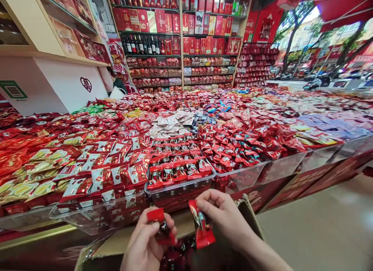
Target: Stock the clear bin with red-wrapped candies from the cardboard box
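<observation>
Shelves of red gift boxes (204,26) back a wide candy display (186,131), its clear bin (180,187) just beyond the fingertips. Over a cardboard box (116,244), the left hand (145,244) pinches one red candy packet (160,226) and the right hand (224,216) another (201,228). Gripping by the crimped ends seems best to keep them flat.

Glossy red foil packets (201,226), clear plastic bin (180,189), matt cardboard box (250,216)

Two hands (145,244) (221,214), two held red packets (159,226) (201,226), one cardboard box (250,220).

Both the left hand (144,245) and right hand (224,216) are bare, with no sleeve, ring or watch in view.
</observation>
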